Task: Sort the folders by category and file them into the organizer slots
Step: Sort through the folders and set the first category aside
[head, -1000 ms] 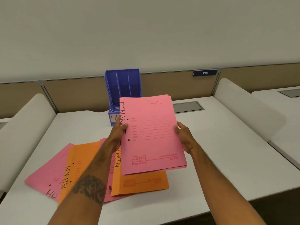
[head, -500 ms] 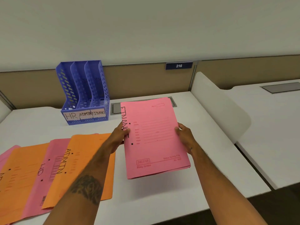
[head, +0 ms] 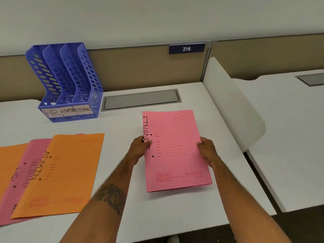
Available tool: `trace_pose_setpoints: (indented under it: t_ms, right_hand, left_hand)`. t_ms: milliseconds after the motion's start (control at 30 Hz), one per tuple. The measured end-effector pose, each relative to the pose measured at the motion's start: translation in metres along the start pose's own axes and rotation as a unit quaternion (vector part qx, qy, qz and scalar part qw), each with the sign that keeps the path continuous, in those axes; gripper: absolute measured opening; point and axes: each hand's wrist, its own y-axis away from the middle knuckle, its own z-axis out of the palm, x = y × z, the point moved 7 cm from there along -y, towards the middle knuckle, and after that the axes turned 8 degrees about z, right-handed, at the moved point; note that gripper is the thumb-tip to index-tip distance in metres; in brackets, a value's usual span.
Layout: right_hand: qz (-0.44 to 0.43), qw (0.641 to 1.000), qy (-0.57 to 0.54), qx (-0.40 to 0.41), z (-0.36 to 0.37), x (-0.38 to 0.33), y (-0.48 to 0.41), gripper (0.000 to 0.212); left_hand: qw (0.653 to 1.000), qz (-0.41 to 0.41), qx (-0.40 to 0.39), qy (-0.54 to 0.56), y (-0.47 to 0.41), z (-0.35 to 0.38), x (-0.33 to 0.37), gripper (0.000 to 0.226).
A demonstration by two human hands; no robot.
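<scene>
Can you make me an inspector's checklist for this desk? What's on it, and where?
Surface: white desk, flat, with a shut grey hatch set in at the back.
Job's things: blue organizer at back left, slots labelled HR, ADMIN, FINANCE, no folders in them. Pink FINANCE folder stack held in both hands. Orange ADMIN folder lies at left, overlapping a pink HR folder. Another orange folder is at the left edge.
Clutter: nothing seen.
Hands: left hand grips the stack's left edge, right hand its right edge.
Cables: nothing seen.
Surroundings: tan partition with a 216 sign, white divider, neighbouring desk.
</scene>
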Motion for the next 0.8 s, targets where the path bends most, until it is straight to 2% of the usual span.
trace_pose_setpoints:
  t_ms: [233,367,667,733,800]
  right_hand:
    - [0.018,0.995,0.095,0.015,-0.002,0.015,-0.029,0.033]
    - [0.04,0.992,0.12,0.026,-0.003,0.027,-0.036,0.03]
    - [0.047,0.981,0.18,0.057,-0.003,0.024,-0.035,0.028]
    - [0.048,0.972,0.224,0.055,-0.002,0.022,-0.032,0.031]
    - [0.046,0.966,0.249,0.06,-0.003,0.018,-0.029,0.035]
  left_hand:
    - [0.998,-0.033,0.039,-0.047,-0.005,0.024,-0.015,0.027]
    - [0.995,-0.045,0.03,-0.083,-0.01,0.032,-0.02,0.023]
    - [0.995,-0.049,0.012,-0.087,-0.016,0.039,-0.023,0.026]
    - [0.994,-0.047,0.013,-0.098,-0.016,0.036,-0.025,0.028]
    - [0.991,-0.042,0.014,-0.128,-0.016,0.029,-0.024,0.041]
